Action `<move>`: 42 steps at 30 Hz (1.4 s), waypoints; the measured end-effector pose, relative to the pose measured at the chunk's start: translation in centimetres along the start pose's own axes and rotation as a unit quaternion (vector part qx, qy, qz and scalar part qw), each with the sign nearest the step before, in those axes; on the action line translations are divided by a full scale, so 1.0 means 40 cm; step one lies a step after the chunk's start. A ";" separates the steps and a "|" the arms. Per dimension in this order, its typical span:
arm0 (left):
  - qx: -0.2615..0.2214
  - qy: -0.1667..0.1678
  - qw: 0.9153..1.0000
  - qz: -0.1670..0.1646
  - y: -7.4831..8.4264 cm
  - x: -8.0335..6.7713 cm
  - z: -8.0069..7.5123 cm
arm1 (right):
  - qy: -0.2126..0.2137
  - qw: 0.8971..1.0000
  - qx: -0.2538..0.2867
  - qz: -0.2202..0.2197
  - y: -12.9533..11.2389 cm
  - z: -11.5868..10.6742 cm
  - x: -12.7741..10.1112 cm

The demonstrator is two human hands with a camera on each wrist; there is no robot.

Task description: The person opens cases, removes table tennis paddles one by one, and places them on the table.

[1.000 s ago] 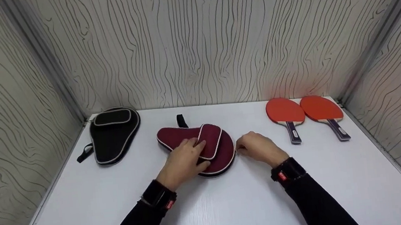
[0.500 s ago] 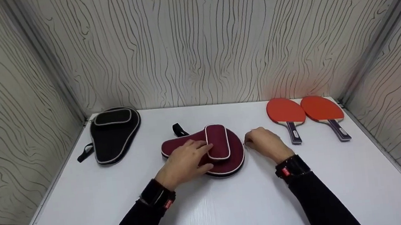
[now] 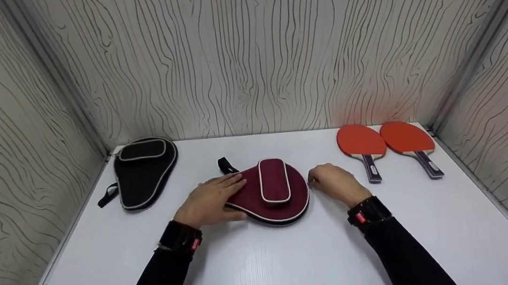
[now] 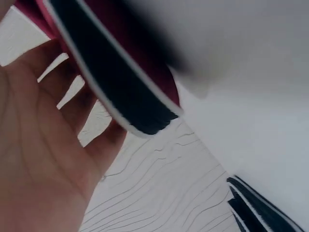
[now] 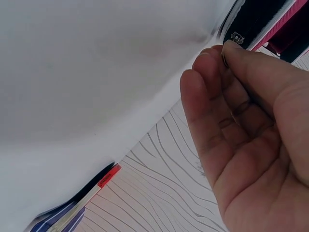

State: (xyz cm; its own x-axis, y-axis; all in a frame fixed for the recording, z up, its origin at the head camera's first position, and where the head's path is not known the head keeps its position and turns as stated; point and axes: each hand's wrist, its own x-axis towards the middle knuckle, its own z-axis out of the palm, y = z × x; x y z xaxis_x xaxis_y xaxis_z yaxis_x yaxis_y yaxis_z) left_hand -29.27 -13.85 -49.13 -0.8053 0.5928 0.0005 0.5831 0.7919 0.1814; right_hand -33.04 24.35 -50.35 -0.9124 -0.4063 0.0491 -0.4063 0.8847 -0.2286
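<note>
A maroon table tennis bat case with white piping and a small raised pocket lies flat on the white table, its narrow end to the left. Over that narrow end rests my left hand, fingers nearly straight on top and thumb by the near edge. In the left wrist view the dark side band of the case passes by the fingers. At the rounded right end my right hand pinches a zipper pull between thumb and forefinger. The metal zipper slider shows just beyond the fingertips in the right wrist view.
A black bat case with a wrist strap lies at the back left. Two table tennis bats with red rubber, a left one and a right one, lie at the back right. Wood-patterned walls enclose the table's back and sides.
The maroon case has shifted right and turned slightly, with my right hand moving along at its edge. My left hand has slid left off the pocket area onto the narrow end.
</note>
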 end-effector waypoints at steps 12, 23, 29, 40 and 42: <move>-0.002 0.018 0.999 -0.031 0.008 0.012 0.021 | 0.016 1.000 -0.004 -0.024 -0.003 0.000 -0.004; -0.004 0.019 0.997 -0.075 0.017 0.018 0.032 | 0.015 0.999 0.008 -0.027 -0.007 -0.004 -0.004; -0.001 0.031 0.995 -0.094 0.017 0.021 0.036 | 0.013 0.999 0.013 -0.033 -0.020 0.002 -0.002; 0.005 0.072 0.991 -0.109 0.017 0.015 0.044 | 0.005 0.998 0.015 -0.055 -0.058 0.013 -0.007; 0.011 0.074 0.991 -0.110 0.017 0.015 0.045 | -0.001 0.998 0.017 -0.058 -0.067 0.012 -0.011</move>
State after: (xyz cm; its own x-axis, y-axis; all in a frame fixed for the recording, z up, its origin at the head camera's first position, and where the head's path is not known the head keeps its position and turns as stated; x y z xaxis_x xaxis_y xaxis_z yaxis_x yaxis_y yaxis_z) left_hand -29.15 -12.68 -50.79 -0.9191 0.3791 0.1071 0.3927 0.9034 0.1722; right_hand -31.53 22.04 -50.22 -0.8594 -0.5059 0.0748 -0.5070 0.8236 -0.2544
